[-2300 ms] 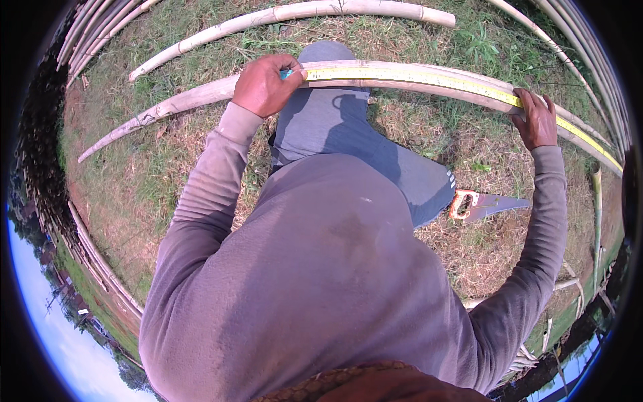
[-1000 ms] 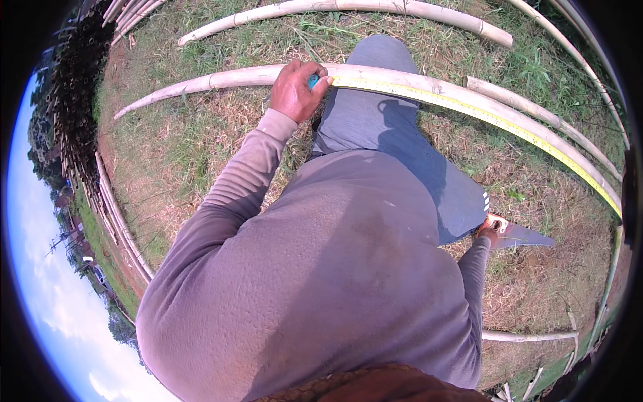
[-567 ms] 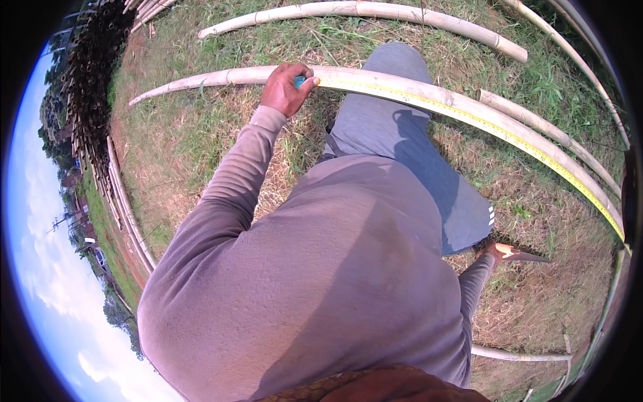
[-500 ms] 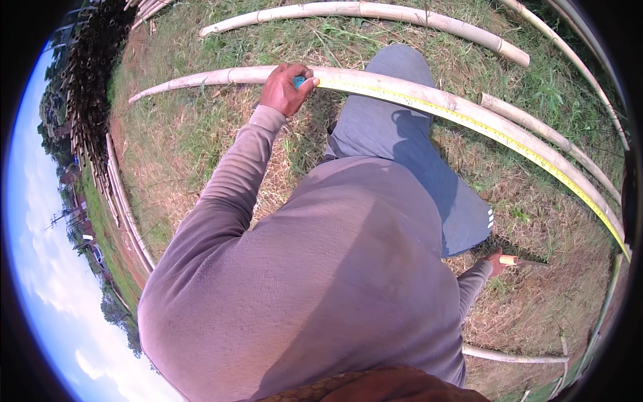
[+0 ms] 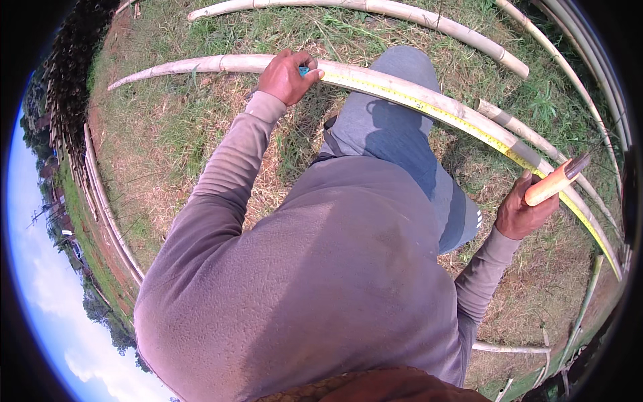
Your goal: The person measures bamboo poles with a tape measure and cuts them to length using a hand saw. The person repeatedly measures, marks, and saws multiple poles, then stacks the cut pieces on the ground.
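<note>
A long pale bamboo pole (image 5: 221, 63) lies across the grass in front of me. A yellow measuring tape (image 5: 429, 106) runs along its top toward the right. My left hand (image 5: 287, 77) presses the tape's blue end against the pole. My right hand (image 5: 522, 211) is raised beside my right leg and grips the orange wooden handle of a saw (image 5: 552, 182); the blade is barely visible past the handle. My grey-trousered knee (image 5: 395, 120) is bent just behind the pole.
A second bamboo pole (image 5: 375, 10) lies farther away on the grass, and more poles (image 5: 589, 60) curve along the right. Several thin poles (image 5: 100, 194) are stacked at the left. A short pole (image 5: 509, 348) lies near my right side.
My right hand left the pole, reached down to the saw on the grass and lifted it by the handle. My left hand stayed on the tape's end.
</note>
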A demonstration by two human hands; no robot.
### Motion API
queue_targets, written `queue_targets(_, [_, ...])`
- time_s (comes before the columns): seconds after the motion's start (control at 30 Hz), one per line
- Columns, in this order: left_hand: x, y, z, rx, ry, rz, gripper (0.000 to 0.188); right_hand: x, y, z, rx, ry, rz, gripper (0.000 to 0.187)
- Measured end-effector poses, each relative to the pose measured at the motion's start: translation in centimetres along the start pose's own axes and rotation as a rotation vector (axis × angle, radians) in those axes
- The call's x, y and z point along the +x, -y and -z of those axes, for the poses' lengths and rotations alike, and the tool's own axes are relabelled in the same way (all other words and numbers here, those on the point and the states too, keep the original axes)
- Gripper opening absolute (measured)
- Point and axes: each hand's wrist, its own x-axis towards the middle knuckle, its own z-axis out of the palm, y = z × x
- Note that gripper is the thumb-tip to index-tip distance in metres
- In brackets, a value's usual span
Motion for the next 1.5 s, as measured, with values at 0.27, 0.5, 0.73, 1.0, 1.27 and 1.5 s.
queue_targets(0.27, [0.1, 0.2, 0.0, 0.010, 0.017, 0.040, 0.029, 8.1, 8.8, -8.1, 0.152, 0.434, 0.425, 0.064])
queue_targets(0.5, [0.0, 0.0, 0.1, -0.005, 0.047, 0.041, 0.033, 8.3, 11.7, -8.2, 0.031, 0.691, 0.641, 0.043])
queue_targets(0.73, [0.6, 0.0, 0.4, -0.008, 0.049, 0.007, 0.032, 8.1, 13.7, -12.3, -0.216, 0.972, 0.485, 0.049])
queue_targets(1.0, [1.9, -8.0, 0.1, -0.021, -0.014, -0.040, 0.029, 11.7, 7.0, -8.7, -0.273, 0.920, 0.495, 0.051])
queue_targets(1.27, [3.2, -23.2, -6.3, -0.059, -0.057, -0.243, 0.022, 15.1, -7.3, -4.7, -0.492, 1.066, 0.309, 0.050])
queue_targets(1.5, [3.5, -25.0, -8.8, 0.027, 0.070, -0.199, 0.024, 11.1, -11.0, -5.1, -0.440, 0.925, 0.200, 0.061])
